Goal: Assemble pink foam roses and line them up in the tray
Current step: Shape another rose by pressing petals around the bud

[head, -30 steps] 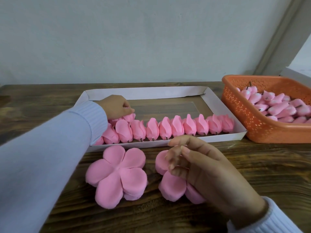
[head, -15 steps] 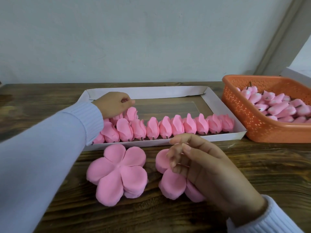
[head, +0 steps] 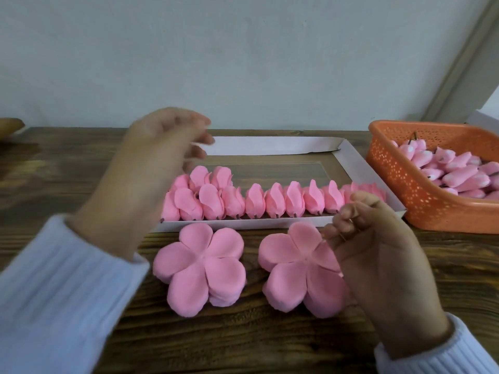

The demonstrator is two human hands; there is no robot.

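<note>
Orange basket [head: 399, 184] is sitting at 3 o'clock of the tray [head: 270, 145]. Blurry left hand [head: 159, 163], loose and empty, is hovering over the rose row [head: 272, 201] at its 9 o'clock end, blocking that corner. Right hand [head: 378, 244] is pinching a thin wire [head: 348, 234] over the right petal stack [head: 294, 268].

Pink roses [head: 272, 202] in white tray [head: 270, 145]; orange perforated basket [head: 399, 179]; dark brown wood-grain table [head: 243, 338].

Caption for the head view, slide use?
Left hand hovers above the tray of lined-up foam roses; right hand at one petal stack.
</note>
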